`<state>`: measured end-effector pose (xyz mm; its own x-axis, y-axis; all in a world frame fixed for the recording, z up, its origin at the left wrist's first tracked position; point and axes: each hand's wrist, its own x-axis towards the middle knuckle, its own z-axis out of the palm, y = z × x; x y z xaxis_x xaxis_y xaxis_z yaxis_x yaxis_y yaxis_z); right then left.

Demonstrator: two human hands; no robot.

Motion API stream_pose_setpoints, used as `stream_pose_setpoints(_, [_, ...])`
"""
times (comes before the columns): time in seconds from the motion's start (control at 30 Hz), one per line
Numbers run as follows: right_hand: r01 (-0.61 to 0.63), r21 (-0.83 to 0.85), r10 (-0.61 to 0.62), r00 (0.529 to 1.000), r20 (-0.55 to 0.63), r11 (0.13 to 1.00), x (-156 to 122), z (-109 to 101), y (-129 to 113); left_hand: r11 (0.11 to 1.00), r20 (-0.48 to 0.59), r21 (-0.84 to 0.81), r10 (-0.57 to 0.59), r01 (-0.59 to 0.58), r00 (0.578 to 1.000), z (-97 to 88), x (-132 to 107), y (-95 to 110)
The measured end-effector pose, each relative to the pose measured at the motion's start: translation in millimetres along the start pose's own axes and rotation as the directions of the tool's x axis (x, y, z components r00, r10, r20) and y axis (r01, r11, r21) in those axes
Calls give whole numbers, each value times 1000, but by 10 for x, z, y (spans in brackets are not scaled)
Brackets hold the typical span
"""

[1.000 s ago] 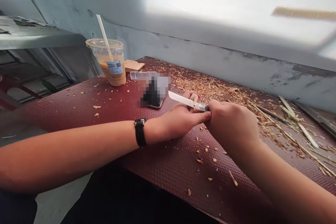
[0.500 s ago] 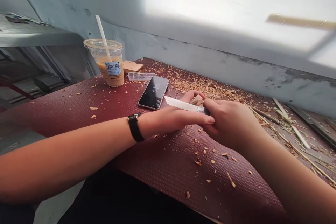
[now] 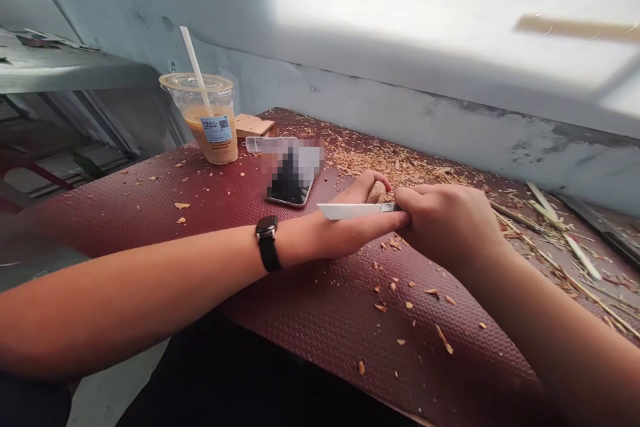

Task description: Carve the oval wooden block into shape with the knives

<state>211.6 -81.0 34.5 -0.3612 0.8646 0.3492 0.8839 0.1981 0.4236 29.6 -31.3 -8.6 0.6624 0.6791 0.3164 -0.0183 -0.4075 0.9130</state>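
In my left hand (image 3: pixel 345 230) is a small piece of wood (image 3: pixel 377 192), with the fingers curled round its far side. The left thumb stretches to the right and its tip meets the knife near the handle. My right hand (image 3: pixel 445 223) is wrapped round the dark handle of a knife (image 3: pixel 353 211). Its pale blade points left and lies over the left hand, nearly level. Much of the wood and most of the handle are hidden by my fingers.
A cup of milky drink with a straw (image 3: pixel 213 127) stands at the back left, near a phone (image 3: pixel 290 190), a clear plastic case (image 3: pixel 255 144) and a wooden block (image 3: pixel 254 125). Shavings (image 3: pixel 400 167) litter the dark red table (image 3: pixel 300 300). Strips and a long dark blade-like tool (image 3: pixel 595 220) lie right.
The knife blade has swung from slanting to nearly level, its tip dropping a little. My left wrist has turned, showing more of the watch face. Both hands keep their hold.
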Motion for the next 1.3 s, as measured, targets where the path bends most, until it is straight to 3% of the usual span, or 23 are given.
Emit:
stream_pose_setpoints(0.23, [-254,-31,255,966,36,967,-17,-32,-162,995,-199,56,90,-80,976,68,32,-18])
stream_pose_setpoints(0.37, [-390,-27,391,919,61,921,14,-41,-52,1000,-218,23,22,-17,976,109,-20,5])
stream_pose_setpoints(0.43, [-333,81,334,943,3,939,7,-36,22,998,-139,-68,-20,11,990,112,-31,21])
stream_pose_setpoints(0.5, [-179,203,191,981,-42,963,-18,-33,56,983,-40,-184,-3,-4,999,82,-19,42])
stream_pose_setpoints(0.57, [-21,273,37,998,-53,962,-45,-38,48,983,34,-181,9,-3,999,24,4,71])
stream_pose_setpoints(0.63, [79,305,-72,997,-32,949,-59,-48,25,1000,58,-22,-21,22,998,-43,23,109])
stream_pose_setpoints(0.73, [107,315,-120,993,22,943,-58,-47,12,962,105,272,-1,-28,994,-119,22,163])
stream_pose_setpoints(0.8, [108,280,-126,991,46,954,-59,-20,24,908,73,417,17,-46,997,-143,-1,179])
stream_pose_setpoints(0.87, [125,235,-136,990,33,964,-71,26,35,859,-27,512,26,-9,999,-148,-35,176])
stream_pose_setpoints(0.93, [139,189,-136,990,-28,972,-91,78,36,831,-101,556,46,18,994,-143,-67,161])
stream_pose_setpoints(1.0, [144,147,-128,985,-115,979,-108,118,26,816,-106,577,95,-16,990,-133,-83,142])
stream_pose_setpoints(1.17, [181,91,-152,954,-257,979,-107,129,11,832,-110,530,262,-167,959,-112,-56,104])
stream_pose_setpoints(1.3, [145,51,-126,954,-273,988,-87,117,21,905,-156,398,230,-152,961,-96,-27,90])
